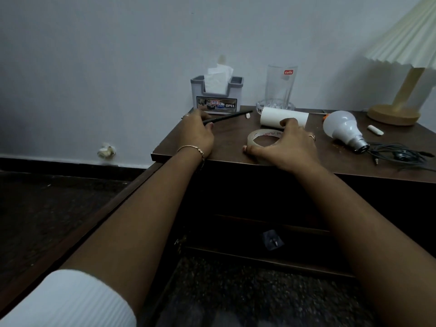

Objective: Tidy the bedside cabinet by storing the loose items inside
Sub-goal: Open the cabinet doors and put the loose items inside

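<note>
— What has each hand got?
— The left hand (198, 134) pinches the near end of the black pencil (226, 117) by the left edge of the cabinet top (226, 143); the right hand (289, 143) curves wide round the tape roll (251, 139) at the front edge
— Why both at once?
— Probably to carry two in one trip to the open shelves (271, 223) below; the bulb (341, 127) lies nearer the right edge

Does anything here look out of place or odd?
Yes. A bare light bulb lies on its side on the cabinet top, where it might roll, beside a tangled cable. A crumpled white wad sits at the foot of the wall.
</note>
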`<action>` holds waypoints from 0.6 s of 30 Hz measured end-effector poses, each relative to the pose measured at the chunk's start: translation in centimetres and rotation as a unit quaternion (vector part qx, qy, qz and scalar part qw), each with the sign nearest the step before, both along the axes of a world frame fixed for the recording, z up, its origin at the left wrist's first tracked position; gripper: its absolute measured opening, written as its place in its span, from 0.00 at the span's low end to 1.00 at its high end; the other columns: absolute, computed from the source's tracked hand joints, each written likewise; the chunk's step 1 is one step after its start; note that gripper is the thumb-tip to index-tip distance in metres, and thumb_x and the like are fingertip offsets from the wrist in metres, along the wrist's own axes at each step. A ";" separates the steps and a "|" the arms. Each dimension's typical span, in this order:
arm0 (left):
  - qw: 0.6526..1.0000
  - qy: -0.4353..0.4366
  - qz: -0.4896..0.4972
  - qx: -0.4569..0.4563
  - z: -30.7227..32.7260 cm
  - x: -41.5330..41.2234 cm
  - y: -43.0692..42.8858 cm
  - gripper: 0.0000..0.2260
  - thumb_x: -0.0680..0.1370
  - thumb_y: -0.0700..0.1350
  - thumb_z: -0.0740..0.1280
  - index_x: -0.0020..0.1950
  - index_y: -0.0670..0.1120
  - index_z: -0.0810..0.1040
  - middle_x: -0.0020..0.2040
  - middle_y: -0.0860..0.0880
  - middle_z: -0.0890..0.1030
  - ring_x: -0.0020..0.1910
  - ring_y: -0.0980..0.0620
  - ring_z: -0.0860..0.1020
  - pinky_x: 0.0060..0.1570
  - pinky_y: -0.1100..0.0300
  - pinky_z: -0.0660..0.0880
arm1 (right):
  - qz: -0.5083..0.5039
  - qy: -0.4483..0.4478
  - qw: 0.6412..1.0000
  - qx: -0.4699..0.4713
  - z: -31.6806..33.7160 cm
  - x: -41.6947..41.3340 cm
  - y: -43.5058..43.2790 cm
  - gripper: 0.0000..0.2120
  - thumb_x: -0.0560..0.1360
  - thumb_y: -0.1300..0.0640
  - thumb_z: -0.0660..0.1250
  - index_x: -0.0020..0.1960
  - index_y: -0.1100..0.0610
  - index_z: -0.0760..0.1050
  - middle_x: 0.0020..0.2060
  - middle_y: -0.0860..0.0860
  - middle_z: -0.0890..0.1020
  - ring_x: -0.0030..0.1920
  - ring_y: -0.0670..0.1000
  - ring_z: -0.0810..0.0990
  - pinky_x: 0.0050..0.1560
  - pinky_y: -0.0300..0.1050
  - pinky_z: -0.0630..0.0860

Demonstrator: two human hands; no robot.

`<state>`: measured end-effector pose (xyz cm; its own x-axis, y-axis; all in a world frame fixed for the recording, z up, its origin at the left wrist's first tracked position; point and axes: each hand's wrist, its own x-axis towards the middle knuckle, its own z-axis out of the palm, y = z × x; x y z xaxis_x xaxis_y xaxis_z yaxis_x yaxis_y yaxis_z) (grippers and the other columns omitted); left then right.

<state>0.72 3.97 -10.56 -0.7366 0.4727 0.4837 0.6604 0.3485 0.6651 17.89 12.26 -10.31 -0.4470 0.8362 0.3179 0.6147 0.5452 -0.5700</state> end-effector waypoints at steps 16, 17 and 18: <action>0.870 -0.349 -0.136 0.319 -1.1 5.7 -9.0 0.07 0.77 0.40 0.64 0.42 0.47 0.80 0.35 0.51 0.79 0.34 0.57 0.76 0.39 0.66 0.75 | 0.076 0.150 0.986 0.008 0.0 1.6 -2.9 0.42 0.63 0.42 0.76 0.70 0.56 0.65 0.64 0.50 0.73 0.66 0.49 0.69 0.66 0.40 0.65; 0.859 -0.368 -0.125 0.333 -1.5 6.1 -9.7 0.08 0.77 0.39 0.63 0.41 0.47 0.80 0.33 0.51 0.79 0.33 0.57 0.75 0.36 0.66 0.73 | 0.094 0.160 0.983 0.010 -0.4 2.1 -3.6 0.41 0.63 0.43 0.76 0.70 0.55 0.64 0.64 0.49 0.72 0.66 0.48 0.69 0.66 0.40 0.66; 0.850 -0.384 -0.111 0.344 -2.0 6.5 -10.3 0.09 0.77 0.39 0.62 0.41 0.47 0.81 0.32 0.51 0.78 0.31 0.57 0.74 0.35 0.66 0.72 | 0.112 0.167 0.979 0.011 -1.0 2.5 -4.5 0.41 0.63 0.43 0.75 0.70 0.55 0.64 0.63 0.49 0.72 0.66 0.48 0.69 0.67 0.41 0.66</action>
<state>7.24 -6.36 -12.55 -0.8898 0.4406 0.1188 -0.0613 -0.3734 0.9256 20.43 7.78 -11.26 -0.4859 0.7202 0.4953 0.2592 0.6599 -0.7052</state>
